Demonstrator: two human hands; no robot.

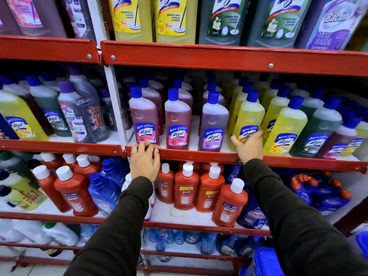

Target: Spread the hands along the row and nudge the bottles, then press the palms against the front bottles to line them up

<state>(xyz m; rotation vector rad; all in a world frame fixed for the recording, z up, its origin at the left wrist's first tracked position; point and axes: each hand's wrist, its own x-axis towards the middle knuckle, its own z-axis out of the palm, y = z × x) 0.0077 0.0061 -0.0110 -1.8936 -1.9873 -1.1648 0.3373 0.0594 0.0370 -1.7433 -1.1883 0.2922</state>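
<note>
**Operator:** I have my right hand (250, 148) wrapped round the base of a yellow Lizol bottle (248, 118), thumb on its left side and fingers curled over the label. It stands upright on the middle shelf (199, 154), front of its row, blue cap on, filled with clear yellow liquid nearly to the shoulder.

**Observer:** And your left?

**Operator:** My left hand (145, 162) rests on the red front lip of that same shelf, fingers bent over the edge and holding nothing else. Just at its 12 o'clock stands a pink Lizol bottle (144, 118), close to the fingertips; I cannot tell if they touch it.

**Observer:** What sits between the hands?

**Operator:** A second pink bottle (177, 121), then a purple Lizol bottle (213, 124) just at 9 o'clock of the yellow one. All are capped in blue and look full.

**Observer:** Further out?

**Operator:** At 3 o'clock of my held bottle, more yellow bottles (286, 130), then a green bottle (318, 132). At 12 o'clock, on the shelf above, stand large yellow Lizol jugs (151, 16) and green jugs (249, 18). At 6 o'clock, one shelf down, stand orange Bactin bottles (186, 188) with white caps, and blue refill pouches (253, 214) lie beside them.
</note>
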